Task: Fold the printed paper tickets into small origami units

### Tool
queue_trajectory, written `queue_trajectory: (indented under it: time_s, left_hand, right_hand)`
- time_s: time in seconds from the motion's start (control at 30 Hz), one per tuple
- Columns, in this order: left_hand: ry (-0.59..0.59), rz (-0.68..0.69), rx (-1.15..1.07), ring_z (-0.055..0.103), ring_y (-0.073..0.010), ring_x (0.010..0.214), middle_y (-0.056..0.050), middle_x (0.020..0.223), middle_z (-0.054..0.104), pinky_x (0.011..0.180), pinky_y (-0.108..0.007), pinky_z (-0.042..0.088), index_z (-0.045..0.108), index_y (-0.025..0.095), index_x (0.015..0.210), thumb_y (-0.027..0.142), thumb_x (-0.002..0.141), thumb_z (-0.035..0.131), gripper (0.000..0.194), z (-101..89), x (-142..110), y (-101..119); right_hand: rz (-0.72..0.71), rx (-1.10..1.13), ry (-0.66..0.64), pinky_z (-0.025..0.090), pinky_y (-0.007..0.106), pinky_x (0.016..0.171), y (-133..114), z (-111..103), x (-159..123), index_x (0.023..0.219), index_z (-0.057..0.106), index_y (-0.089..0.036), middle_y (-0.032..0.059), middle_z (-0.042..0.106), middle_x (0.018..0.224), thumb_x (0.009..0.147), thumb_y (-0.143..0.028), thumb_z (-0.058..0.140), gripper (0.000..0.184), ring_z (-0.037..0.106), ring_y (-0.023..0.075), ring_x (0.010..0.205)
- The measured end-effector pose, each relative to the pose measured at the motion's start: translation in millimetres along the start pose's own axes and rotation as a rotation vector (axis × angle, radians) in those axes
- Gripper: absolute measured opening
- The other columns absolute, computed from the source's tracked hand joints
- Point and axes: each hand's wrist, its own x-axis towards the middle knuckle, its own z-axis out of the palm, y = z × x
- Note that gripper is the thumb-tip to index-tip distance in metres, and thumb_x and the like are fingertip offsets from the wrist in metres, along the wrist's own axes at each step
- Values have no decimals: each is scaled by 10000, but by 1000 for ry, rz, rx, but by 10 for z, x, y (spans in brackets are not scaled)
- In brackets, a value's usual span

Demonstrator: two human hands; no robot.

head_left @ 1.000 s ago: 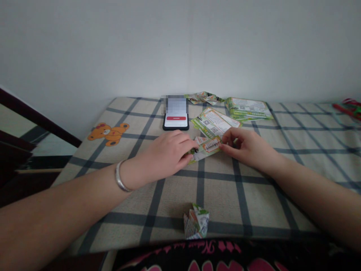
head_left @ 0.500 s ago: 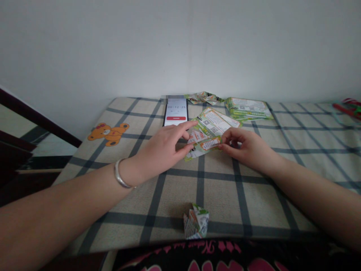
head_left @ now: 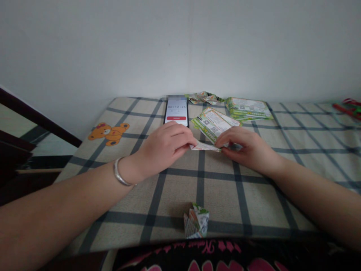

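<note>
A partly folded printed paper point(head_left: 205, 146) stretches between my two hands, low over the checked tablecloth. My left hand point(head_left: 170, 148), with a silver bangle at its wrist, pinches the paper's left end. At the other end, my right hand point(head_left: 244, 148) has thumb and fingers closed on the right tip. Just behind the folded piece lie flat printed leaflets point(head_left: 213, 122), green and white, partly covered by my right hand. A small folded paper piece point(head_left: 196, 223) stands near the table's front edge, close to my body.
A phone point(head_left: 176, 111) showing a timer lies beyond my left hand. Several crumpled-looking folded papers point(head_left: 207, 98) and a leaflet stack point(head_left: 248, 108) are by the wall. A bear picture point(head_left: 108, 133) marks the cloth at left; a red object point(head_left: 348, 109) lies far right.
My left hand let its fingers spread off the paper, then closed on the left end again. The paper, flat and open-faced before, is now folded narrower and tilted up between both hands.
</note>
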Motion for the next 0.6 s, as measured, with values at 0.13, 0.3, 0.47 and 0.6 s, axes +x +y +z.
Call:
queue_trajectory:
  time_s: [0.13,0.3,0.47,0.6]
  left_hand:
    - [-41,21,-22,596,-144,895,-36,959,645,810,-281,505,672,172,920,88,902,524,171,34,-35,-20]
    - [-142,22,-41,608,-155,948,-53,1000,647,853,-302,526,663,155,963,75,898,468,220,67,-42,-24]
    - [-213,15,-54,603,-194,1020,-85,1047,668,931,-371,507,649,134,1016,72,875,441,258,59,-24,-26]
    - [-267,28,-32,590,-230,1072,-101,1115,662,950,-411,495,641,134,1081,246,907,556,223,57,-33,-29]
  right_hand:
    - [-89,-38,-44,482,342,842,33,-8,2,936,650,-221,48,702,968,893,-153,560,120,625,178,929]
    - [-167,-101,-108,484,348,849,71,-6,5,956,672,-214,52,715,1016,901,-191,572,117,628,184,955]
    - [-212,-141,-153,484,358,883,67,5,16,971,680,-216,45,716,1062,910,-209,568,128,620,190,979]
    - [-215,-148,-174,481,359,895,50,18,15,1000,680,-213,49,713,1076,913,-217,567,142,613,195,1002]
